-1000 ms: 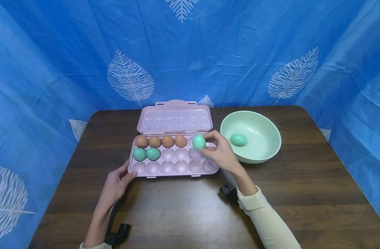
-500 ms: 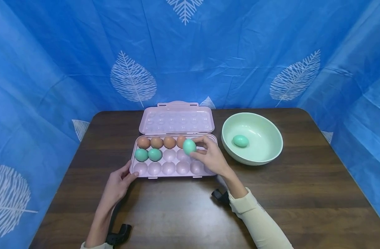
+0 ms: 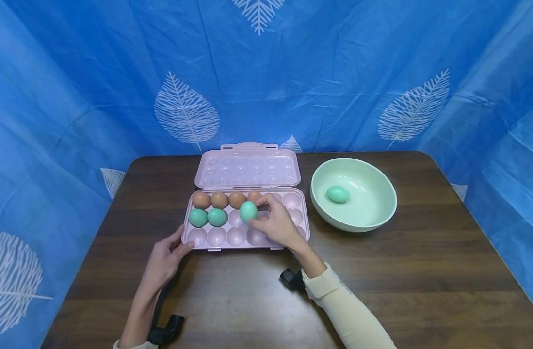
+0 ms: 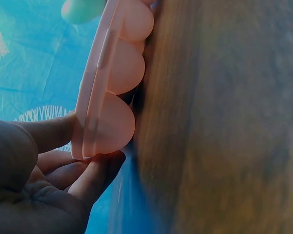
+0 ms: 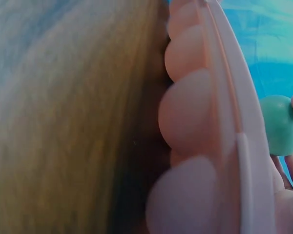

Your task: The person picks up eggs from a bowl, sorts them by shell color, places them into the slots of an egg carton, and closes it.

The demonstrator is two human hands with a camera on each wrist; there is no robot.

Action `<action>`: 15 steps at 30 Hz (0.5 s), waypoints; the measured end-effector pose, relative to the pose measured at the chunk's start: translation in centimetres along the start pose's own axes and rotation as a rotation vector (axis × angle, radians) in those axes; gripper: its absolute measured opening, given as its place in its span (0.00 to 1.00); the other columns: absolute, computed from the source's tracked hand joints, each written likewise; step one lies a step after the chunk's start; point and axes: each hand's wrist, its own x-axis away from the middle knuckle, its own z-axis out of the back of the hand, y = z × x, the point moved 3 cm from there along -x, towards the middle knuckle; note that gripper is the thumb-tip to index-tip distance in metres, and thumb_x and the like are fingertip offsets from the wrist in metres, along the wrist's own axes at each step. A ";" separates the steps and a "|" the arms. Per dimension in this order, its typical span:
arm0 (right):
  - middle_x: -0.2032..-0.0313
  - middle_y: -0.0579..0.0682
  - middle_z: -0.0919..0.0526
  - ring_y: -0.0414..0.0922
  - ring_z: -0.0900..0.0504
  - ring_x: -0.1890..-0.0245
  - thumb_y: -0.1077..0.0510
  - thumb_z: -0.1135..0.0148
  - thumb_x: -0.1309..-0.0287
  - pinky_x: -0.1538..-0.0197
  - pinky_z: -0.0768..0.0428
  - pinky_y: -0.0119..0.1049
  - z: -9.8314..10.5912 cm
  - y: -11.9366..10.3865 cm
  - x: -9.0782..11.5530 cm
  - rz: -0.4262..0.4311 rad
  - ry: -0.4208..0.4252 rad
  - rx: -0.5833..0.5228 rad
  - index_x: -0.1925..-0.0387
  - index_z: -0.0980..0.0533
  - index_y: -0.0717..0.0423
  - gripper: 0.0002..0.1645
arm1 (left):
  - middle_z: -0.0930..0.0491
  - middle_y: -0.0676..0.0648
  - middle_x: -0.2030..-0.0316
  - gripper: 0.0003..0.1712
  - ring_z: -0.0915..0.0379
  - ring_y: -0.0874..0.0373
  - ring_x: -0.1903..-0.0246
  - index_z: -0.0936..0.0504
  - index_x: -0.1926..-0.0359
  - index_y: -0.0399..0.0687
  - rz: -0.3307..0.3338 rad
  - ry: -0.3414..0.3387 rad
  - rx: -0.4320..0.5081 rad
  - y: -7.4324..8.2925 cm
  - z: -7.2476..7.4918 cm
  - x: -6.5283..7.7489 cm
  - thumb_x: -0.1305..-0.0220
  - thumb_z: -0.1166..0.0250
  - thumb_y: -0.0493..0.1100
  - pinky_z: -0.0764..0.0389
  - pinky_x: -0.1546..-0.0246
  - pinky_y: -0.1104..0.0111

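Note:
A pale pink egg carton (image 3: 217,237) lies open on the table, its lid (image 3: 248,168) folded back. Several brown eggs (image 3: 219,200) fill the left part of its back row; two green eggs (image 3: 217,217) sit in the middle row's left cups. My left hand (image 3: 161,259) grips the carton's front left corner, thumb on the rim and fingers beneath, as the left wrist view shows. Between thumb and fingers my right hand (image 3: 277,224) pinches another green egg (image 3: 248,212) above the middle row, near the third cup. In the right wrist view this egg (image 5: 279,125) shows beyond the carton's rim.
To the right of the carton stands a light green bowl (image 3: 373,194) with one green egg (image 3: 338,194) in it. The dark wooden table (image 3: 423,271) reaches back to a blue curtain (image 3: 266,87) with white leaf prints.
My right hand has carried its green egg leftward over the carton, from the right-hand cups to near the third column. My left hand keeps its hold on the corner.

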 end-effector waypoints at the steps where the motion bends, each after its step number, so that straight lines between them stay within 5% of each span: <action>1: 0.57 0.65 0.27 0.58 0.26 0.55 0.73 0.35 0.59 0.52 0.25 0.52 -0.1 0.1 0.0 0.003 0.003 0.004 0.61 0.32 0.73 0.21 | 0.43 0.36 0.36 0.38 0.46 0.43 0.37 0.45 0.33 0.39 0.002 -0.001 -0.001 0.1 0.0 0.0 0.37 0.42 0.50 0.37 0.43 0.54; 15: 0.62 0.52 0.28 0.45 0.22 0.59 0.69 0.31 0.62 0.59 0.21 0.32 -2.3 4.0 -1.2 0.012 0.058 0.168 0.63 0.32 0.61 0.22 | 0.42 0.35 0.36 0.38 0.44 0.41 0.39 0.45 0.33 0.37 -0.024 0.003 -0.033 0.2 0.0 0.1 0.37 0.41 0.50 0.35 0.45 0.53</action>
